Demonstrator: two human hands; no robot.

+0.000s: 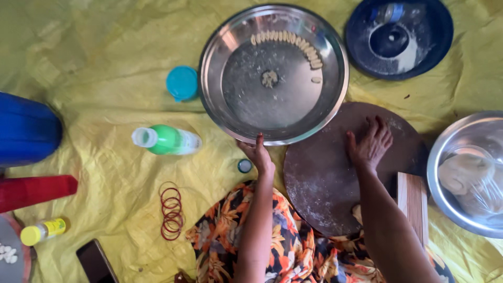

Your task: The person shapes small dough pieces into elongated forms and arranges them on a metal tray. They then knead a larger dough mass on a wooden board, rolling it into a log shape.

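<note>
The person sits on a yellow sheet (105,68) spread over the floor, arms reaching up the frame from the bottom centre. The left hand (258,153) rests at the near rim of a large steel tray (335,57) in the upper centre; its fingers pinch or press the rim, closed on the edge rather than spread. The right hand (369,144) lies open, palm down and fingers fanned, on a round brown rolling board (319,183) dusted with flour, at centre right.

The tray lies straight ahead of the left hand, towards the top of the frame, and overlaps the upper left edge of the board. The left hand is in contact with it; the right hand is just beside it but apart. On the tray's floor a curved row of small shaped dough pieces (293,41) follows the far rim, with one small crumbly piece (269,78) near the middle.

A ridged wooden paddle (413,202) lies at the right edge of the board, its long axis running up and down the frame, near the right forearm. Further right a steel bowl (461,173) holds dough under clear film. At left lie a green bottle (170,140) on its side, a teal lid (182,83) and red bangles (171,210).
</note>
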